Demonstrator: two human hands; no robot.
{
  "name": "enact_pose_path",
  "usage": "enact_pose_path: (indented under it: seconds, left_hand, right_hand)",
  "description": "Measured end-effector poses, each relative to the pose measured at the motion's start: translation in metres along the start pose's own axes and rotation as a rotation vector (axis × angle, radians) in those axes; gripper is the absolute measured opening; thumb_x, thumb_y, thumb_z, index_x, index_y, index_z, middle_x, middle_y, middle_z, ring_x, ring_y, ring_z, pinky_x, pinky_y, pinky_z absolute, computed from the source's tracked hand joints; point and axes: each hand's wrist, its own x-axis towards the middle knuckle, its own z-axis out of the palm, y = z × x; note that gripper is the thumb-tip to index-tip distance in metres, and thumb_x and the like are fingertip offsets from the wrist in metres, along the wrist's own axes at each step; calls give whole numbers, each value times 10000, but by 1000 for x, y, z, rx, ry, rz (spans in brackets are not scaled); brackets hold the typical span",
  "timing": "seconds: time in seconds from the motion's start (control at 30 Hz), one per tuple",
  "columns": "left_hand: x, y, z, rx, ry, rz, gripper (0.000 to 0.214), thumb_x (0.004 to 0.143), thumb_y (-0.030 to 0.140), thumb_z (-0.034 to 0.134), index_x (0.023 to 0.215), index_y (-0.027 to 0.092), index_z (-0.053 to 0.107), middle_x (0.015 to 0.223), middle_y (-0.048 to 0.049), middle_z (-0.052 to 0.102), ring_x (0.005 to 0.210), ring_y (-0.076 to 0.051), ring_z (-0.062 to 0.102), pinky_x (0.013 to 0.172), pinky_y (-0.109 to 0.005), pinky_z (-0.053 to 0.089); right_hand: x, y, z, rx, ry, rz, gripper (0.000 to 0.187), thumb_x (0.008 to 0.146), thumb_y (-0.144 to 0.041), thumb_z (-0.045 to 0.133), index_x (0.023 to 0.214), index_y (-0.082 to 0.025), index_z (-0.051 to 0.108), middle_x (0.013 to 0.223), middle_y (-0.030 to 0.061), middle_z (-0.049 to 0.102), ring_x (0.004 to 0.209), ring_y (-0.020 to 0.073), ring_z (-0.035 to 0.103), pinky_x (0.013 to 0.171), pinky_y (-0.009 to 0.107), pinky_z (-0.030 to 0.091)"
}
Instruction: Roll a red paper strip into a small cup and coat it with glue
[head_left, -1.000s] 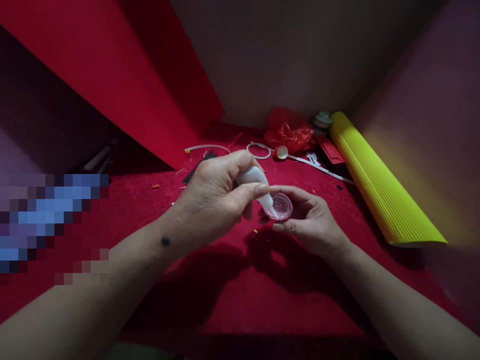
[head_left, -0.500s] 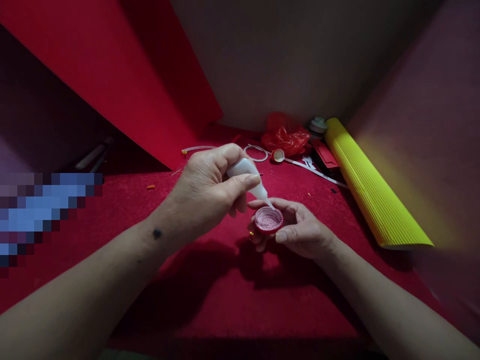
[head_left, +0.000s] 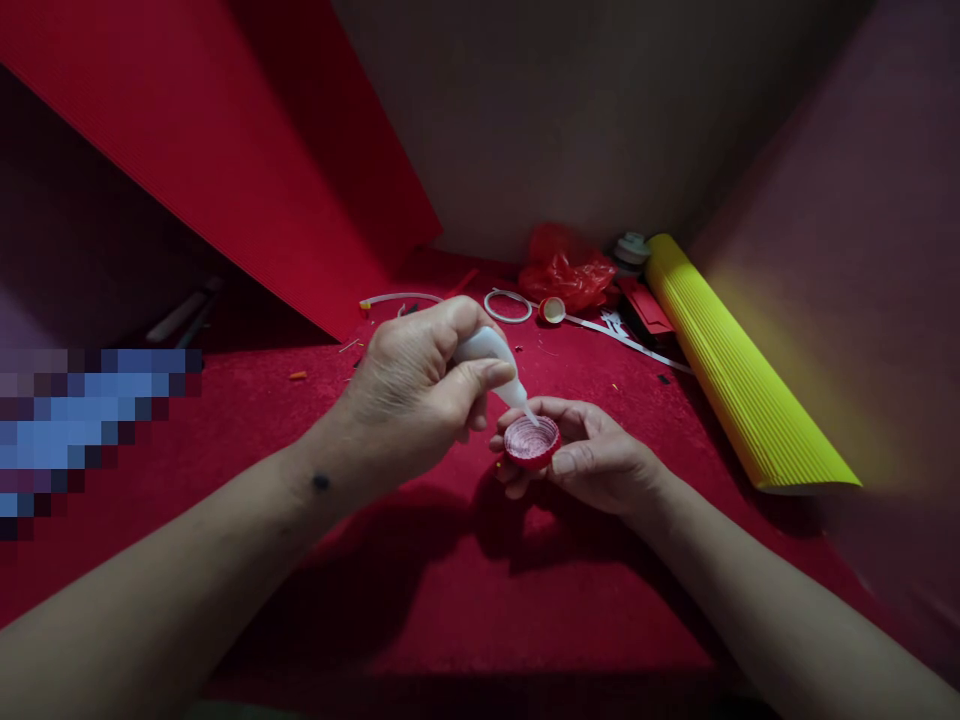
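Through the head view I am seeing the left hand [head_left: 420,375] clamping its thumb and fingers around a white bottle [head_left: 489,348], which is tilting nozzle-down over the far rim of a small, ridged red cup [head_left: 532,438] — whether the tip is touching I cannot tell. The right hand [head_left: 604,455] is gripping that cup at its side, holding it above the red-covered counter [head_left: 465,610] with its pale inside facing up. Behind them I am seeing a red plastic bag [head_left: 566,278] lying near a yellow corrugated roll [head_left: 739,370].
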Motion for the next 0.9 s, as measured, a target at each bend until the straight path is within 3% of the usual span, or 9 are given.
enact_pose_path:
  seconds: [0.3, 0.5, 0.9]
  left_hand:
    - [1, -2, 3, -29, -10, 2, 160, 745, 81, 555, 622, 179, 521, 454, 44, 534, 360, -74, 458, 340, -181, 341]
    - [3, -4, 1, 21, -18, -22, 108, 762, 131, 556, 672, 188, 543, 429, 48, 504, 351, -87, 451, 336, -189, 330]
    - [0, -9, 2, 130, -33, 183, 148, 771, 78, 539, 665, 180, 555, 509, 46, 554, 418, -69, 449, 435, -196, 354]
  right_hand:
    - [1, 2, -2, 51, -4, 19, 503, 618, -130, 744, 1102, -137, 608, 889, 58, 699, 803, 215, 692, 744, 400, 571]
    - [1, 3, -4, 65, -2, -2, 435, 615, -160, 770, 1010, -163, 589, 867, 44, 701, 777, 209, 694, 699, 386, 581]
    - [2, 3, -7, 81, 9, -13, 392, 644, -176, 742, 1011, -154, 606, 897, 59, 704, 777, 216, 696, 693, 390, 575]
